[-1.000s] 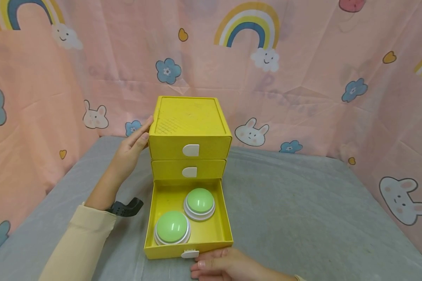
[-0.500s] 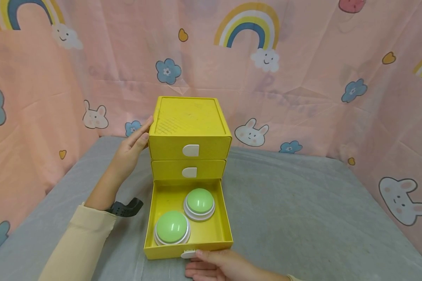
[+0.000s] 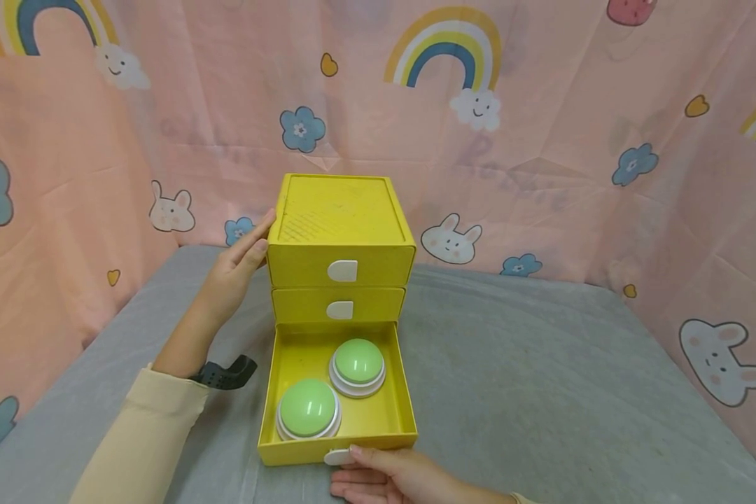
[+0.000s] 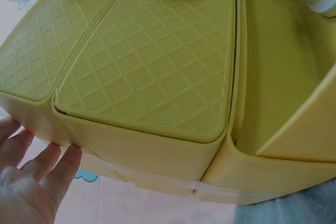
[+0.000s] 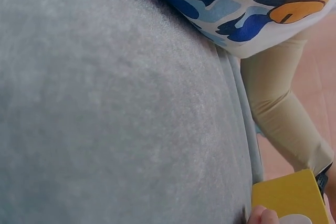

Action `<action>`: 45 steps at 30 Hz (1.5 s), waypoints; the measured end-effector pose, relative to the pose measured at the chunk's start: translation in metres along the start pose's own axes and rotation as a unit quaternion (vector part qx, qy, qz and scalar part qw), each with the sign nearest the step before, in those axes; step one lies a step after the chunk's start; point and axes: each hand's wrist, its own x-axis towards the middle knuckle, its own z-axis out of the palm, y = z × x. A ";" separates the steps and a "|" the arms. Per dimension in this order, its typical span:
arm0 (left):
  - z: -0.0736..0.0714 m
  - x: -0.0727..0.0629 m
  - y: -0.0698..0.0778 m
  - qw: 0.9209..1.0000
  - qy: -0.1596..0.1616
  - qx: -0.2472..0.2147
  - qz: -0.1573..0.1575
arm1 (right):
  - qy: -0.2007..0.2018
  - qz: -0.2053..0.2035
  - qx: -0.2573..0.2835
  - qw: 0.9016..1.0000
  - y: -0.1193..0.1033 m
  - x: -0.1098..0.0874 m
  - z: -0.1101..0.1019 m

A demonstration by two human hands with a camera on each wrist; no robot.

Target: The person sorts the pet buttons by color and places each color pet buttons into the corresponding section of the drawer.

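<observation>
A yellow drawer unit (image 3: 340, 210) stands on the grey cloth, its bottom drawer (image 3: 393, 420) pulled out and the two drawers above closed. In the bottom drawer sit two round push buttons with green domes and white bases, one button (image 3: 309, 409) at the front left, the other button (image 3: 359, 362) further back. My left hand (image 3: 233, 269) rests with extended fingers against the unit's left side, also seen as the left hand (image 4: 34, 177) in the left wrist view. My right hand (image 3: 403, 476) pinches the bottom drawer's white handle (image 3: 337, 456), thumb at its right end, fingers below.
Grey cloth (image 3: 542, 378) covers the table. A pink curtain (image 3: 365, 126) printed with rainbows, rabbits and flowers hangs behind and at both sides. A patterned garment (image 5: 247, 9) and a beige sleeve (image 5: 278, 98) show in the right wrist view.
My right hand has shifted slightly left, and its thumb has come up onto the drawer handle. The left hand, the drawer and both buttons have stayed in place.
</observation>
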 end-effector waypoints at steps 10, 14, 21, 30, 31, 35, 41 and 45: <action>-0.001 0.000 -0.001 1.000 -0.001 -0.002 0.002 | 0.001 0.011 0.022 1.000 -0.006 0.003 0.002; 0.000 0.001 -0.001 1.000 -0.002 -0.003 0.003 | -0.008 0.009 0.030 0.999 -0.011 0.005 0.000; 0.000 0.000 0.000 1.000 -0.002 -0.016 0.001 | -0.008 0.007 0.032 0.999 -0.019 0.007 0.001; 0.000 0.000 0.000 1.000 0.000 -0.017 0.001 | 0.026 -0.019 0.025 0.999 -0.026 0.012 0.004; 0.000 0.000 0.000 1.000 0.000 -0.016 0.003 | 0.029 -0.023 0.026 0.999 -0.027 0.013 0.005; 0.000 0.000 0.000 1.000 0.001 -0.020 0.002 | 0.041 -0.032 0.032 0.998 -0.030 0.017 0.005; 0.000 0.000 0.000 1.000 0.002 -0.015 0.002 | 0.051 -0.035 0.042 0.997 -0.035 0.023 0.006; 0.000 0.000 0.000 1.000 0.002 -0.011 0.000 | 0.050 -0.041 0.048 0.997 -0.037 0.026 0.006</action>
